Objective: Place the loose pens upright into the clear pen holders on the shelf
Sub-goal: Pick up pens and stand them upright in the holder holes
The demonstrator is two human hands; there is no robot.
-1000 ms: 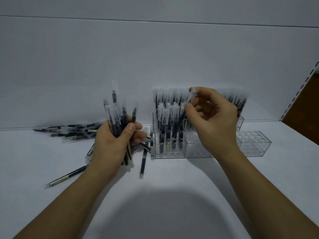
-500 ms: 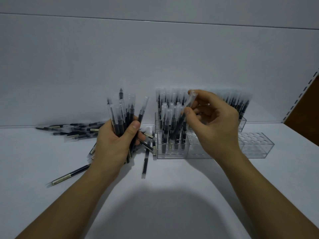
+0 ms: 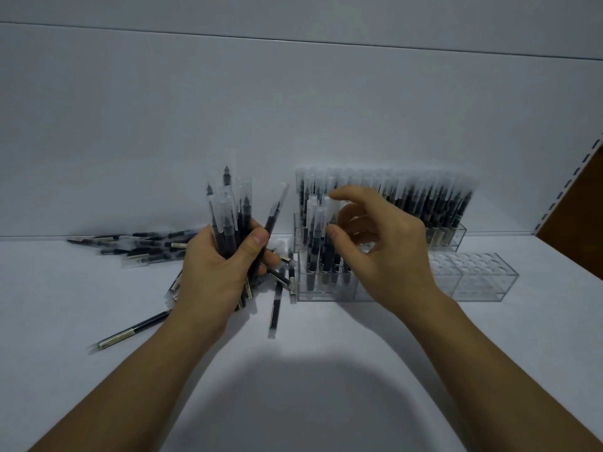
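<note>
My left hand (image 3: 212, 272) grips a bundle of black pens with clear caps (image 3: 228, 216), held upright just left of the holders. My right hand (image 3: 385, 249) hovers over the front clear pen holder (image 3: 326, 293), thumb and forefinger spread apart beside the caps of the several pens (image 3: 318, 243) standing in it. I see no pen pinched between those fingers. Behind it, a back holder (image 3: 455, 238) is packed with upright pens. To the right, an empty clear holder (image 3: 479, 278) shows its round holes.
Loose pens lie in a pile (image 3: 137, 246) at the back left of the white shelf. More lie under my left hand, one pen (image 3: 275, 305) points toward me and another pen (image 3: 130, 331) lies at the front left. A slotted upright (image 3: 567, 187) marks the right end.
My right hand lowered a pen into the front holder and let go of it; its fingers have spread. My left hand shifted slightly right with its bundle.
</note>
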